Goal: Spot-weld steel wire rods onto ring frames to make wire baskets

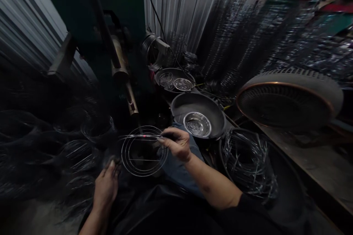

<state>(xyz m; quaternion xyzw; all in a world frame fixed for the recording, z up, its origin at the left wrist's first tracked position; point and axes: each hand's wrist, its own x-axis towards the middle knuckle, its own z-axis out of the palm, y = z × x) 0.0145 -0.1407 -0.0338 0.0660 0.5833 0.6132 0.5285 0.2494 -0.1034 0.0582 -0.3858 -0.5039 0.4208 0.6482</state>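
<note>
A round wire rack [129, 155] made of several rings with straight cross wires lies under the tip of a machine's rod [132, 104]. My right hand [176, 142] pinches a thin wire piece at the rack's upper right edge; a small red glow shows where this wire passes the rod tip. Left of the rack is my left hand [107, 180], its fingers bunched together and dark at the tips. Whether it holds anything is too dim to tell.
Right of the rod, a metal bowl [208, 119] of small wire pieces sits in a black pan [216, 108], with another pan [158, 78] behind. Farther right are a round fan [289, 99] and a tub of bent wires [245, 161]. Wire goods lie at left.
</note>
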